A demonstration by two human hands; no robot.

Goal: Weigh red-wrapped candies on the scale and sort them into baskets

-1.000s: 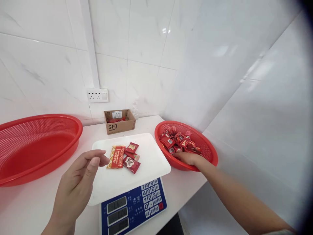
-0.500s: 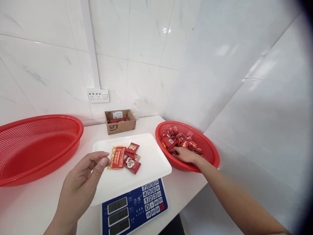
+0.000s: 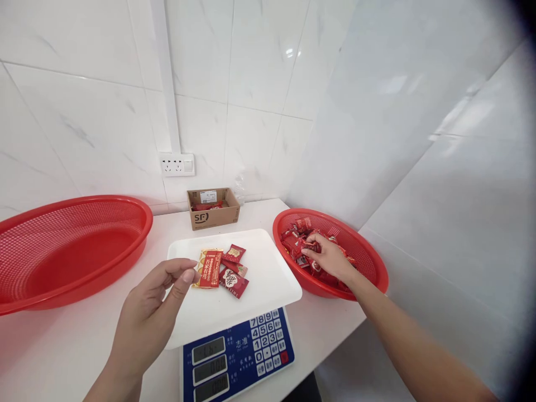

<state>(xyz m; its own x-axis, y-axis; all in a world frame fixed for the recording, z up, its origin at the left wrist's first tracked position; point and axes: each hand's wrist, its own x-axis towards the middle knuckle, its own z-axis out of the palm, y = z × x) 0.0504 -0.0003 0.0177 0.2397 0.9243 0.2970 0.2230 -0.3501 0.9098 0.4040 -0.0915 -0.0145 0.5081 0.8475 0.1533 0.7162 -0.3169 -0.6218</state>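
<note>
My right hand [image 3: 333,258] is over the right-hand red basket [image 3: 379,265], its thumb and fingers pinching a small red snack packet [image 3: 310,246]. Beneath it lie many more red packets. On the left, my left hand [image 3: 157,304] hovers at the near left of the scale's white tray [image 3: 268,273], thumb and forefinger tips together and no object visible between them. Just beyond those fingertips, a red and yellow packet [image 3: 210,269] lies on the tray. Beside it are a small red packet [image 3: 234,253], a partly covered one [image 3: 239,268] and a dark red packet [image 3: 233,282].
The blue scale panel [image 3: 245,349], with keys and displays, juts out below the tray. A cardboard box [image 3: 215,216] holding red packets stands against the tiled wall. Another red basket [image 3: 84,245] sits at the left. A wall socket [image 3: 177,164] is above the table.
My right hand has risen from among the packets in the basket and now has a red packet between its fingers. My left hand keeps its pinched pose by the tray. The view has shifted slightly.
</note>
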